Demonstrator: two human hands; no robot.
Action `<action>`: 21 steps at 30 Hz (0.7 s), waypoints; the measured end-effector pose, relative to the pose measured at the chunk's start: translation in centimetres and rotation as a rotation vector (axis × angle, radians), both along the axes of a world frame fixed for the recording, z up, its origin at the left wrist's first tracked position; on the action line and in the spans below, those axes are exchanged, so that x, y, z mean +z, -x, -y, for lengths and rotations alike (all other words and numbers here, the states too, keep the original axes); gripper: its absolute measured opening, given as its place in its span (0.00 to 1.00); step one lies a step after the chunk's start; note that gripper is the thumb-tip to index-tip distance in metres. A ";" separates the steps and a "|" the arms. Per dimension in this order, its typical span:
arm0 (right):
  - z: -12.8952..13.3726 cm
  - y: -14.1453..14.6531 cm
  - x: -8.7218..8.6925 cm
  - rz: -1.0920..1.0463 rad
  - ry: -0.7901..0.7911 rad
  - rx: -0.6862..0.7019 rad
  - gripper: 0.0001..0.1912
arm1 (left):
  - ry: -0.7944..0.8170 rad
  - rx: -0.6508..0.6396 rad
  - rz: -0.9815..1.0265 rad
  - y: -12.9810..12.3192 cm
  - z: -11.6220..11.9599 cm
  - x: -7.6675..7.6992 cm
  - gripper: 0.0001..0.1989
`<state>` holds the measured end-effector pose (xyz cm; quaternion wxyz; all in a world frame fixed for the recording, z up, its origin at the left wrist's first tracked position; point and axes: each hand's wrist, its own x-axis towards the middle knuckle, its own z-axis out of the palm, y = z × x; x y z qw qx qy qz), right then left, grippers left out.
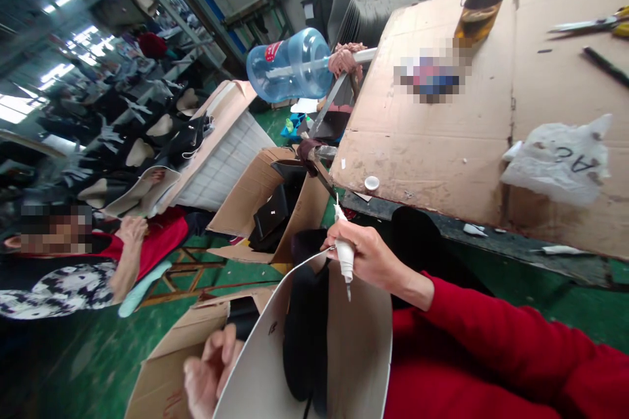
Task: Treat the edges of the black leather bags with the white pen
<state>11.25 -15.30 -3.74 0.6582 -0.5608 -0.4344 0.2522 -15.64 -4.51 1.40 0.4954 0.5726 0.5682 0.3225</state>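
My right hand [366,255] is closed around a white-wrapped tool [344,252] with a thin metal tip at its lower end. Its fingertips are beside the top edge of a large curved pale panel [265,353], which has a small dark mark. Beyond the panel's left edge is my left hand [211,370], slightly blurred, its fingers loosely bent and apart; the panel hides part of it. A black piece [307,334] lies within the curve of the panel, near my red clothing.
A cardboard-covered table [427,157] at upper right bears scissors [584,25], a black pen [604,67], a plastic bag [560,157] and a small white cap [372,182]. Cardboard boxes [236,209] with black pieces stand left of centre. A person [128,255] sits at far left.
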 end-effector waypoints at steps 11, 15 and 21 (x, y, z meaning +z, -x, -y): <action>0.1 0.3 0.9 0.014 0.008 -0.062 0.03 | -0.005 -1.041 -0.036 -10.4 -6.2 2.5 0.25; 0.1 0.3 0.3 -0.020 0.007 -0.069 0.03 | -0.034 -1.083 -0.085 -11.9 -5.4 1.8 0.28; 0.1 0.3 -0.1 -0.024 -0.006 -0.030 0.06 | -0.375 -1.030 -0.246 -14.2 -4.3 0.6 0.12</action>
